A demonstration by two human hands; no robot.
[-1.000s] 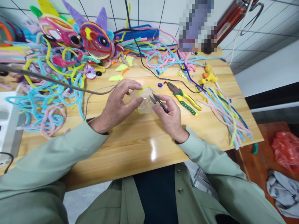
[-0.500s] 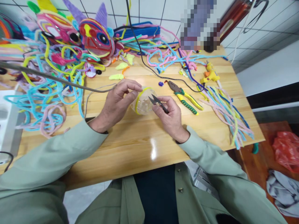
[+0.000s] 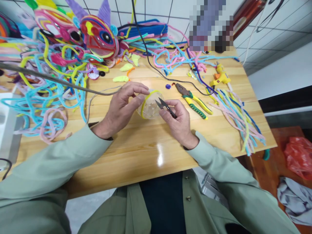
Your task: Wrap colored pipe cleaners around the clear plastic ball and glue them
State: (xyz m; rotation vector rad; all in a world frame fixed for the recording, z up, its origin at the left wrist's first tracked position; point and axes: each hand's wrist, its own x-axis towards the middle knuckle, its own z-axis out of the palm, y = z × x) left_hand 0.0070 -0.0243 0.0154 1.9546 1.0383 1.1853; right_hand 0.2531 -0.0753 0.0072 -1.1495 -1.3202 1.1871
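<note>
My left hand [image 3: 128, 105] grips a clear, rounded plastic piece [image 3: 154, 105] by its side. Bright yellow pipe cleaner runs along the rim of this piece, and my fingertips rest at that edge. In my right hand [image 3: 177, 120] is a pair of black thread snips [image 3: 166, 107], pinched between thumb and fingers. Their two pointed blades stand apart, aimed up and left in front of the clear piece. Whether the blades touch it I cannot tell. Pliers with green and yellow handles [image 3: 193, 100] lie to the right, beside a small dark blue coil [image 3: 168, 86].
Tangled pipe cleaners [image 3: 48, 94] and two colourful masks [image 3: 98, 39] fill the left and back. A yellow glue gun [image 3: 221, 78] and a pipe cleaner bundle [image 3: 240, 117] lie right. A black cord [image 3: 156, 71] crosses the table [image 3: 136, 156]; a grey cable [image 3: 60, 85] passes near my left hand.
The camera view has shifted slightly. Both hands keep nearly the same pose, with the snips still beside the clear plastic piece.
</note>
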